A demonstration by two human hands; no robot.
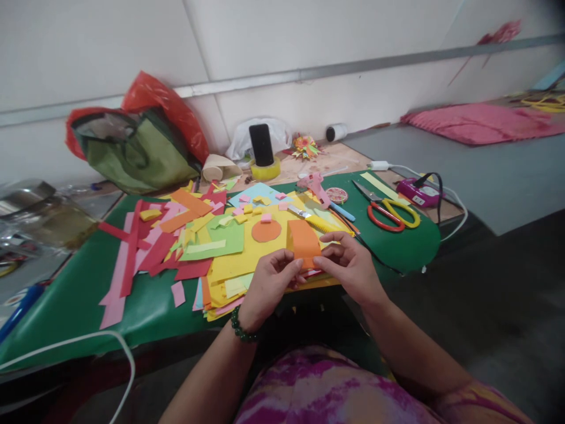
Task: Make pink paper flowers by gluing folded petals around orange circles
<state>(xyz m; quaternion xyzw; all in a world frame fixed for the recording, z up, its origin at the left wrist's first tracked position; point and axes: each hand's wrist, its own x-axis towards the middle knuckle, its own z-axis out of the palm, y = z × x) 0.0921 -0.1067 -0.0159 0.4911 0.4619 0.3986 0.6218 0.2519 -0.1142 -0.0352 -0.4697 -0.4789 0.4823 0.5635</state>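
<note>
An orange paper strip (303,240) stands up between my two hands near the front edge of the green mat (88,294). My left hand (269,287) pinches the strip's lower left corner, with a green bead bracelet on its wrist. My right hand (351,265) pinches the strip's lower right edge. Under the hands lies a stack of yellow paper sheets (247,259) with an orange paper circle (266,231) on it. Red, pink, orange and green paper scraps (154,247) are spread to the left.
Red and yellow scissors (388,212), a yellow utility knife (311,219), a pink glue gun (318,187) and a purple device (417,193) with cables lie at the right. A phone (261,144) leans on a yellow tape roll. A green-red bag (132,141) stands by the wall. A white cable (88,341) crosses the front left.
</note>
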